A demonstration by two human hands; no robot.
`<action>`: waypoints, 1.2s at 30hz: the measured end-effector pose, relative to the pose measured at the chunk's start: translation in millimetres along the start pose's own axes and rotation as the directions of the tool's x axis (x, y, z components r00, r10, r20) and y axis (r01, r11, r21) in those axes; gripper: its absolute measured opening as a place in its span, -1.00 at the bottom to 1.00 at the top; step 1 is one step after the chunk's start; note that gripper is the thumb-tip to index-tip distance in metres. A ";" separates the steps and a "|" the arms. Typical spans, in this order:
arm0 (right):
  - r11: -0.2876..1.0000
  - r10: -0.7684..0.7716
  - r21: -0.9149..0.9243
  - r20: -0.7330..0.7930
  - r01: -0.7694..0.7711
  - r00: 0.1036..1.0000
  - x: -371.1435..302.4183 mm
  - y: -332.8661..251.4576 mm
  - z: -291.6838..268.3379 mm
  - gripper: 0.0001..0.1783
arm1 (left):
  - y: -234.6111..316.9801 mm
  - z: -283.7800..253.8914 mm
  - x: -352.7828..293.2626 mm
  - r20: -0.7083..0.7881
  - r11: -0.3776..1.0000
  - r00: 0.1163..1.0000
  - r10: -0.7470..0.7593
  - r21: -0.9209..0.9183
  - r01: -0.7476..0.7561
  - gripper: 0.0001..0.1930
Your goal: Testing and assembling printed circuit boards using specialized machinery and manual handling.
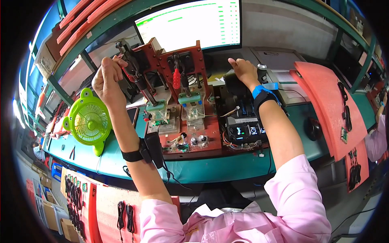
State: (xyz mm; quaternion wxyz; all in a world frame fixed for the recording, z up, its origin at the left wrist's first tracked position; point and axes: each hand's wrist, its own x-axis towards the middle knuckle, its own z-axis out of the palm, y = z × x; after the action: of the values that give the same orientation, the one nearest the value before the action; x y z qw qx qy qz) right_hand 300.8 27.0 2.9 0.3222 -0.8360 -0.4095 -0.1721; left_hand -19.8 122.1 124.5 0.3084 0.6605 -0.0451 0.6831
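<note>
Left hand (108, 79) by the black clamp (130, 60), right hand (245, 73) up too

From my far-off seat, I see my left hand in the upper left of the frame. Its fingers are curled, with the tips right by the black clamp. I cannot tell if they grip it. The clamp is on a red stand (154, 43), left of the top middle. Its rod points down at a green block (156, 106). Just to the right is a red handle (176, 79) on a second clamp.

My right hand is to the right of the top middle. Its fingers bend and its thumb sticks out to the left. I cannot tell if it holds anything. It is near a dark can (262, 74). Lower down is a black box with little lit screens (240, 131). A big bright screen (190, 24) is at the top. A green frog fan (90, 119) stands at the left.
</note>
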 end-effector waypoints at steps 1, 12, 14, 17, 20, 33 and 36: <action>1.000 -0.003 0.004 0.000 0.003 1.000 0.4 0.3 -0.1 -0.30 | -1.2 -0.1 -0.1 0.000 1.000 1.000 0.002 0.004 -0.002 -0.58; 0.994 -0.107 -0.014 0.055 0.108 0.993 -57.8 -20.7 -68.3 -0.43 | -5.6 4.6 2.3 -0.015 0.999 1.000 -0.017 -0.035 0.016 -0.59; 0.970 -0.240 -0.025 0.054 0.242 0.969 -97.3 -15.9 -86.4 -0.36 | -5.1 -1.6 2.2 0.005 0.998 0.999 -0.033 -0.045 0.033 -0.58; 0.927 -0.330 -0.137 0.142 0.349 0.933 -143.8 -8.6 -105.3 -0.24 | -1.3 -1.0 3.3 0.038 0.996 0.998 -0.056 -0.070 0.059 -0.58; 0.917 -0.255 -0.234 0.277 0.322 0.926 -170.4 -3.3 -113.0 -0.20 | -1.3 2.6 5.3 0.038 0.996 0.997 -0.070 -0.056 0.072 -0.57; 0.971 -0.095 -0.174 0.342 0.163 0.935 -8.0 -10.4 -65.1 -0.40 | -8.1 -0.1 0.8 0.070 1.000 0.997 0.014 -0.027 -0.012 -0.61; 0.989 -0.041 -0.128 0.245 0.075 0.969 -10.7 -4.5 -36.5 -0.39 | -10.7 11.0 -7.3 0.007 0.988 0.988 0.151 0.001 -0.151 -0.65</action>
State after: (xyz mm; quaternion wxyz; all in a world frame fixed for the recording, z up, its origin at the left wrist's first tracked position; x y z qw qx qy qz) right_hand 289.9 -1.9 25.5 0.2068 -0.8584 -0.4573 -0.1059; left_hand -5.6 123.0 115.4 0.2551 0.6577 -0.0958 0.7023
